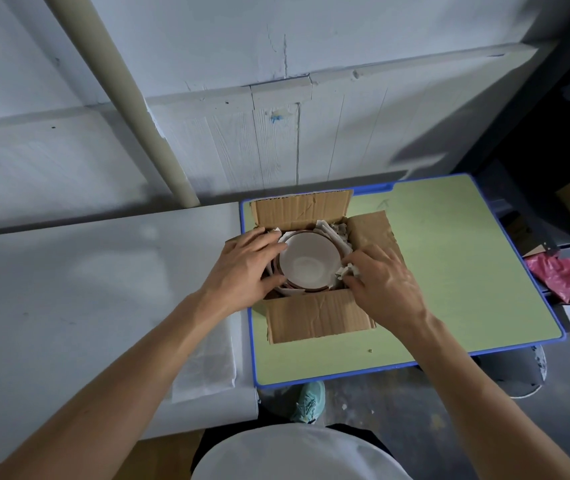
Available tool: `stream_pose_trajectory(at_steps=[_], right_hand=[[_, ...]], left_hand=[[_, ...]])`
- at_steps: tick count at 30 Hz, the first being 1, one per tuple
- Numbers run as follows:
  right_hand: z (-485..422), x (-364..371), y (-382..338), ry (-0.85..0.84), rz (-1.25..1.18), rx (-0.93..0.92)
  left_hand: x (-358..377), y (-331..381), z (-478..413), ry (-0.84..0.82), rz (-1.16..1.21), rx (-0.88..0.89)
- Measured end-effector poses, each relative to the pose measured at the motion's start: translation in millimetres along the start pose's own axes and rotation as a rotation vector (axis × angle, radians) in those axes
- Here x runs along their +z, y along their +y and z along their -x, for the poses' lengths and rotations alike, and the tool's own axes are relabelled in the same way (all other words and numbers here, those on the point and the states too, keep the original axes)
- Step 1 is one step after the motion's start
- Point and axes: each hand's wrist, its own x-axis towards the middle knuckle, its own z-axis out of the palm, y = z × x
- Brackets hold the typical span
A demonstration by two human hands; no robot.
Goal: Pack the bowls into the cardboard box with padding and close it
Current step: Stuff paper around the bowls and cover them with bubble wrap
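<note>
Bowls (307, 261) nest in the box (314, 317), lower ones hidden; left fingers (265, 238) grip the rim, right fingers (363, 260) pinch padding (325, 228).

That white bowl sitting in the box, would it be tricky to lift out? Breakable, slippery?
Probably breakable: the bowl looks like glazed ceramic, with paper padding stuffed beside it in the cardboard box. Its smooth inside suggests a slippery grip. It likely feels stiff and rather heavy for its size.
</note>
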Motion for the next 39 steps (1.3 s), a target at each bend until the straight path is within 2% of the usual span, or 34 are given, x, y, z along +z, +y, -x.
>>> stream_pose_trajectory(at_steps=[4,8,10,12,14,17,23,26,31,35,39], right_hand=[[1.9,-1.6,1.1,0.01,0.001,-0.022],[4.0,-2.8,1.6,0.039,-0.01,-0.037],[3.3,-3.2,1.1,0.046,-0.018,-0.047],[2.7,-2.8,0.5,0.045,-0.029,-0.056],[2.8,-1.9,0.6,0.043,-0.029,-0.056],[3.1,-0.7,0.7,0.035,-0.029,-0.041],[3.4,-1.7,-1.5,0.027,-0.028,-0.036],[5.0,-4.2,-1.2,0.025,-0.035,-0.034],[9.9,-9.8,2.5,0.069,-0.046,-0.035],[6.8,-20.7,5.8,0.066,-0.083,-0.021],[-7.8,-43.7,25.7,0.166,-0.109,0.111]], left_hand=[[-5.0,-1.5,3.8,0.127,0.065,0.036],[-7.8,-3.8,12.8,0.121,0.1,-0.017],[-8.2,-7.1,14.8,0.092,0.062,0.036],[-9.1,-9.6,16.8,0.028,-0.004,0.15],[-12.0,-7.6,20.0,-0.105,-0.063,0.216],[-15.6,-1.2,25.9,-0.318,-0.178,0.19],[-15.0,10.6,21.5,-0.444,-0.326,0.143],[-11.3,13.0,19.3,-0.422,-0.338,0.139],[-13.0,5.2,26.8,-0.285,-0.286,0.185],[-13.6,7.3,28.6,-0.333,-0.293,0.169],[-12.8,15.2,25.8,-0.387,-0.299,0.12]])
